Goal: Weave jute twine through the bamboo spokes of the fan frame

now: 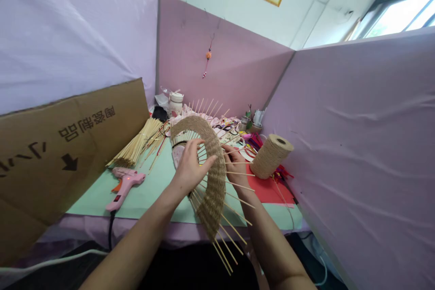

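A half-round woven fan point(215, 179) of brown twine on thin wooden sticks is held up over the table, tilted, its sticks jutting past the outer edge. My left hand point(192, 165) grips it from the inner side, thumb lying across the woven band and fingers at the inner sticks. At the outer edge, my right hand point(235, 163) is closed around the fan's rim among the protruding sticks, its fingers partly hidden behind them. Just right of that hand stands a tilted spool of brown twine point(271, 156).
A pink glue gun point(125, 186) with a lit orange light lies at the left, below a bundle of wooden sticks point(141, 142). Cardboard point(78, 145) leans along the left side. A white lidded cup point(176, 103), cords and a red sheet point(273, 190) occupy the green tabletop point(159, 199).
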Demonstrator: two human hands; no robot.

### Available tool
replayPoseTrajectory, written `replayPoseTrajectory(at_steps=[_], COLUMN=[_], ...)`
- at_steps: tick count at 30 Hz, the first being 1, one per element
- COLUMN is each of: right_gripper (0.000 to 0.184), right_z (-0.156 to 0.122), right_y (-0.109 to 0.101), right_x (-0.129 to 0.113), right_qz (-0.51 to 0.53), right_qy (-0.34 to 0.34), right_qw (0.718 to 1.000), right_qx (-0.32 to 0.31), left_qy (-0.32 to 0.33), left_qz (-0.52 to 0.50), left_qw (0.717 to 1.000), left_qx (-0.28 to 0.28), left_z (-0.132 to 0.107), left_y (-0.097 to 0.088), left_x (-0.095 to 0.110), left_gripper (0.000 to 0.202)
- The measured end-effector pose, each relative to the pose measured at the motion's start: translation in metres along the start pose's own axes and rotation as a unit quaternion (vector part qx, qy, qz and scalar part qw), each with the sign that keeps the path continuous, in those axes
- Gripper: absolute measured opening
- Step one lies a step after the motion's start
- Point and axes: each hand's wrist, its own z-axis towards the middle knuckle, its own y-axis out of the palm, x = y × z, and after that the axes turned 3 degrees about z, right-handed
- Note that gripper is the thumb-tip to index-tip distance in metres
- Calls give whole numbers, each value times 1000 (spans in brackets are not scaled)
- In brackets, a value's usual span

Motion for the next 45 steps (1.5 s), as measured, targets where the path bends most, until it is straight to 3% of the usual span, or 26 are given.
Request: replayPoseTrajectory(at_steps=[4,6,11,15,20,30,45], right_gripper=[26,26,22,19,14,14,17], right_z=[7,11,15,10,0,2,5], right_y=[-1,-2,-4,-5,-10,-15,0], right_x=[-8,-11,-18,-24,-26,-36,-54], right_qz=[-3,-10,-41,-60,-106,-223,-328], right_qy=[-19,-26,-68,-109,-122,-207,-314], right_qw=[1000,999,996,992,986,950,891], right_qx=[-23,-37,-46,-31,-38,-63,10], left_qy=[-59,-56,90,121,173,100,68], left_qz=[-48,-73,-91,-106,-166,-265,-285], left_qw=[997,996,992,987,970,959,951], left_qx=[0,-4,-12,8,-35,-13,-98], left_z=[24,28,20,16,17,0,3], left_y=[8,10,18,23,22,12,-18], left_x=[-3,-3,-1,4,8,5,3], left_gripper=[58,59,44,41,40,21,11])
